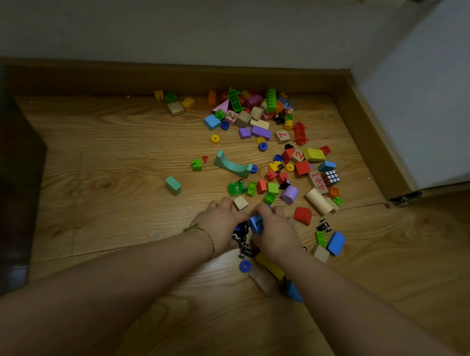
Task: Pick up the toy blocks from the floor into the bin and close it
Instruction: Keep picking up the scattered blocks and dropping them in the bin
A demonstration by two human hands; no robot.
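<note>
Left hand (220, 224) curls over small black pieces (241, 232); right hand (276, 234) grips blue plastic block (256, 224); both nearside of teal wooden arch (232, 165).

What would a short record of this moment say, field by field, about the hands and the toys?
Place: wooden floor in a room corner
Left hand: next to small dark pieces; grip unclear
Right hand: fingers curled round a blue block
Scattered ahead: many coloured blocks, a teal arch, a puzzle cube
Bin: not clearly in view
Progress: most blocks not yet picked up
</note>
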